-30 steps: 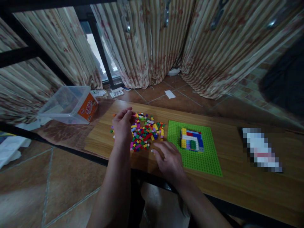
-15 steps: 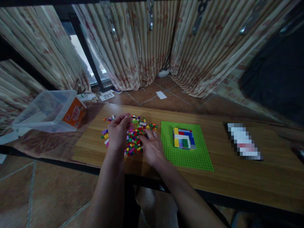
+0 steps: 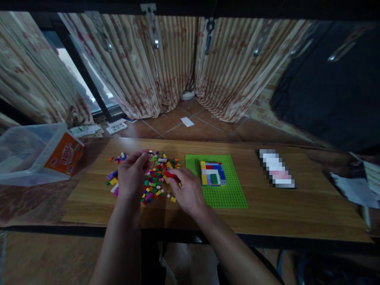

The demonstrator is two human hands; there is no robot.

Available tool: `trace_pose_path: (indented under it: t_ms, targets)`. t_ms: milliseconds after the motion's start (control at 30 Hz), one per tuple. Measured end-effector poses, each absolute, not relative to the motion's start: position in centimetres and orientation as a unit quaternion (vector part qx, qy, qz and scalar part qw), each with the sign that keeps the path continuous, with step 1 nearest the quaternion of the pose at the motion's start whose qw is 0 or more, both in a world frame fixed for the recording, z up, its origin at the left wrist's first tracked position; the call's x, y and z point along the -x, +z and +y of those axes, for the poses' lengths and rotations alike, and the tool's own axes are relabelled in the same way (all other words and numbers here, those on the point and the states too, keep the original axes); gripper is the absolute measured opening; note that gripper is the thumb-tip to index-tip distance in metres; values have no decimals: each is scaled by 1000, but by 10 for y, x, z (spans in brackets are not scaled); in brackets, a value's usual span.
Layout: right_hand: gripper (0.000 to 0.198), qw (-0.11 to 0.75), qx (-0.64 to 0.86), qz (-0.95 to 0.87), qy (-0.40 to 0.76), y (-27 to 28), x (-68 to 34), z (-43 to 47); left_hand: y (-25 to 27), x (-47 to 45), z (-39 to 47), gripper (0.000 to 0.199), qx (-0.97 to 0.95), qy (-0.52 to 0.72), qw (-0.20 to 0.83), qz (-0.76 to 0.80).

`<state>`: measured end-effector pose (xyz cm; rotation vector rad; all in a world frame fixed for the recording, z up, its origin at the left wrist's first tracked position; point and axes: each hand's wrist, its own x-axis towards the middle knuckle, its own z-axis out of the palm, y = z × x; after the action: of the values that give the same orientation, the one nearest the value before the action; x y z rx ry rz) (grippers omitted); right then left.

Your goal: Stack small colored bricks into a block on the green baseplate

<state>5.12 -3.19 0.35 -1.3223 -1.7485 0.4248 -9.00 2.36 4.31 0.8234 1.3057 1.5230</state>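
Loose toy bricks (image 3: 154, 182) in many colours lie scattered on the wooden table. Over their left part is my left hand (image 3: 132, 172), its fingers pinched together; whatever lies between the fingertips is hidden. My right hand (image 3: 187, 190) grips a red toy brick (image 3: 171, 175) between thumb and fingers, just above the right part of the scatter. Right of that hand lies a green baseplate (image 3: 230, 198). On it stands a low block of joined bricks (image 3: 213, 174) in yellow, white, blue, red and green, apart from both hands.
A clear plastic bin (image 3: 35, 134) with an orange label stands at the left. Toward the table's right end rests a flat pixelated object (image 3: 276, 168). Papers (image 3: 353, 188) lie at the far right. Curtains (image 3: 166, 71) hang beyond the table (image 3: 267, 213).
My right hand has lifted from among the loose bricks with a red toy brick in its fingers. My left hand stays pinched. The view has turned a little to the right.
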Motion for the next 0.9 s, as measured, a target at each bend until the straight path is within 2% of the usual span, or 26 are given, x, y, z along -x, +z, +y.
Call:
trace_pose_path:
  t_ms: [233,500,733,900]
  targets:
    - [4,507,582,-607,186,11,-102,-45,34,64,23,25,-429,542,455,561]
    - [15,573,657,-448,196,7,-178,-40,12,30,18,28,-543,438,483,528]
    - [24,526,702,-455,156,1,-210,-39,-1,12,16,27,-612,386,470,505]
    - [23,439,734,-496,150,0,-209,-40,-7,8,17,28,-639,368,454,500]
